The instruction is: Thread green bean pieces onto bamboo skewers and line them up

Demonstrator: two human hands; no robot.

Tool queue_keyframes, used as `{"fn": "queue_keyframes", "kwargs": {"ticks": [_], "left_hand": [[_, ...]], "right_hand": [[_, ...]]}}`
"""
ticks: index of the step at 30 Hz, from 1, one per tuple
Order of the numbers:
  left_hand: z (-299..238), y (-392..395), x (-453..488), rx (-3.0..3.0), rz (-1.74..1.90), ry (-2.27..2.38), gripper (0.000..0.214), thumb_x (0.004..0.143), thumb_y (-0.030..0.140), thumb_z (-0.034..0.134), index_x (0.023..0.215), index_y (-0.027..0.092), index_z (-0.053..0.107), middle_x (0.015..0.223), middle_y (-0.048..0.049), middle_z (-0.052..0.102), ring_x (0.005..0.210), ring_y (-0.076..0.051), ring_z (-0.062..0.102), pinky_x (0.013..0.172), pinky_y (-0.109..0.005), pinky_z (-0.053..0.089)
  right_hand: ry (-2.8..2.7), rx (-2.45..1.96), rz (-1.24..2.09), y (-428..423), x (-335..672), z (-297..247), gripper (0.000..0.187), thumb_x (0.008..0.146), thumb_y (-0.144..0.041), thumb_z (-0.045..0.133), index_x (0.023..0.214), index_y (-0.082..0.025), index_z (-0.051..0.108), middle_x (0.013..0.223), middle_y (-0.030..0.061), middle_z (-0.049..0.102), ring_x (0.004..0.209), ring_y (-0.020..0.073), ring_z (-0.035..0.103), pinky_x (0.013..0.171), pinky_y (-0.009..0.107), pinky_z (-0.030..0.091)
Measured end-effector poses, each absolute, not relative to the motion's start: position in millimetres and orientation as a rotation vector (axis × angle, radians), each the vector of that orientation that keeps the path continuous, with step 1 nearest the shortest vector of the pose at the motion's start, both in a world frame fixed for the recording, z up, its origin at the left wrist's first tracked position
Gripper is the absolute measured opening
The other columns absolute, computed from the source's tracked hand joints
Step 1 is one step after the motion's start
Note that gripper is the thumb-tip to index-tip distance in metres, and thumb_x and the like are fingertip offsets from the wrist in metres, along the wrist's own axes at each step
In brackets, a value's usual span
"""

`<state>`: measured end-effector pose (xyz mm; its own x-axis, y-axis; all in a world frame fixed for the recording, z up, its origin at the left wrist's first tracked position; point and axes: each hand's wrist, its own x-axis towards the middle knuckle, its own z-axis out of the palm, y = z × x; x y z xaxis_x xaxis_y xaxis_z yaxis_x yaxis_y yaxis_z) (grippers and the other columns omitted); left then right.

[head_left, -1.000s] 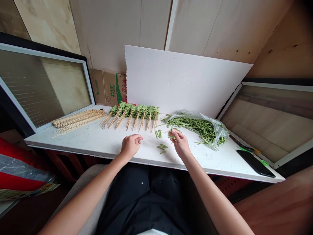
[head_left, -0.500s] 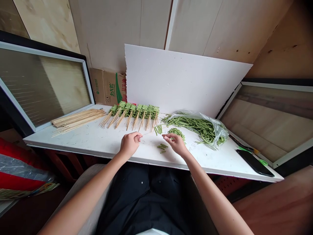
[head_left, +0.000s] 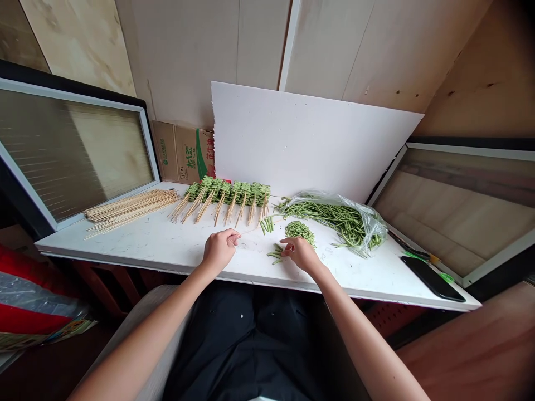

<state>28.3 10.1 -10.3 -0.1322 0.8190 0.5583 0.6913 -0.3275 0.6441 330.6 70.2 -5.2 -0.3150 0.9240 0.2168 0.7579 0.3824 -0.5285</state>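
Observation:
My left hand (head_left: 220,248) is closed in a pinch around the blunt end of a thin bamboo skewer (head_left: 249,230), which points right and slightly away from me. Several cut green bean pieces (head_left: 266,225) are threaded crosswise on it near the far end. My right hand (head_left: 300,254) is low over the table, its thumb and index finger apart at a few loose bean pieces (head_left: 275,254). Just beyond the right hand lies a heap of cut bean pieces (head_left: 300,231), partly covered by that hand.
Finished bean skewers (head_left: 234,195) are stacked at the back of the white table (head_left: 167,245). Bare bamboo skewers (head_left: 131,209) lie to their left. Long green beans in a clear plastic bag (head_left: 343,220) lie right, near a black phone (head_left: 432,278). A cardboard box (head_left: 181,153) stands behind.
My right hand has come down and toward me, from beside the skewer's tip to the loose bean pieces. My left hand still holds the skewer in nearly the same place.

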Motion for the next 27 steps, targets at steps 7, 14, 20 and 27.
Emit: {"fn": "queue_keyframes", "kwargs": {"ticks": [7, 14, 20, 27], "left_hand": [[-12.1, 10.6, 27.2, 1.974, 1.425, 1.751, 0.024, 0.091, 0.015, 0.056, 0.083, 0.023, 0.077, 0.077, -0.0011, 0.077, 0.070, -0.019, 0.068, 0.071, -0.028, 0.047], [-14.1, 12.2, 26.2, 1.969, 1.435, 1.724, 0.024, 0.091, 0.016, 0.055, 0.084, 0.023, 0.077, 0.075, -0.0013, 0.077, 0.070, -0.019, 0.068, 0.071, -0.028, 0.046], [-16.6, 12.9, 26.2, 1.972, 1.431, 1.719, 0.023, 0.091, 0.015, 0.056, 0.085, 0.022, 0.077, 0.075, -0.0009, 0.076, 0.070, -0.019, 0.068, 0.072, -0.028, 0.046], [-15.9, 12.4, 25.8, 1.997, 1.437, 1.687, 0.024, 0.093, 0.016, 0.056, 0.084, 0.022, 0.077, 0.075, -0.0007, 0.076, 0.066, -0.018, 0.066, 0.071, -0.028, 0.046]], "right_hand": [[-2.188, -1.554, 0.444, 70.3, 335.4, 3.9, 0.038, 0.085, -0.010, 0.071, 0.119, -0.021, 0.083, 0.095, 0.0072, 0.084, 0.091, 0.0257, 0.073, 0.075, 0.030, 0.049], [-2.157, -1.523, 0.351, 73.3, 342.3, 8.7, 0.031, 0.087, -0.009, 0.074, 0.112, -0.023, 0.085, 0.098, 0.0081, 0.084, 0.091, 0.0271, 0.074, 0.080, 0.034, 0.052], [-2.181, -1.441, 0.292, 79.9, 348.0, 1.6, 0.030, 0.089, -0.005, 0.066, 0.102, -0.022, 0.086, 0.106, 0.0111, 0.082, 0.095, 0.0269, 0.073, 0.082, 0.035, 0.053], [-1.690, -1.161, 0.900, 83.8, 352.4, 9.6, 0.026, 0.080, -0.044, 0.089, 0.092, -0.021, 0.084, 0.098, 0.0111, 0.081, 0.086, 0.0263, 0.073, 0.074, 0.039, 0.059]]}}
